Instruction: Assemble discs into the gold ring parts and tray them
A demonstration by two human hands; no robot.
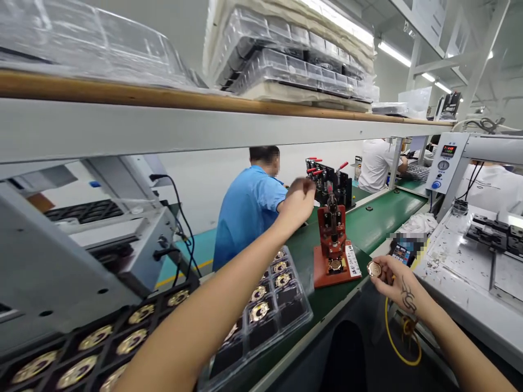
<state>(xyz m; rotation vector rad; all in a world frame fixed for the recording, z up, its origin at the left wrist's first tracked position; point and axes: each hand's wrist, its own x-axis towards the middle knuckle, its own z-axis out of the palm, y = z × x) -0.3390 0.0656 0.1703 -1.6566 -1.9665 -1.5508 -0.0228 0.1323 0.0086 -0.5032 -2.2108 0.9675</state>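
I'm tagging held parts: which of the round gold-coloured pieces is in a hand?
The piece pinched in the right hand, to the right of the red press. The others lie in trays, except one sitting low in that press.

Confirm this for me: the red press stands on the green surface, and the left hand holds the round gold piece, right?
Wrong hand: the head view shows the round gold piece in the right hand. The red press does stand on the green surface.
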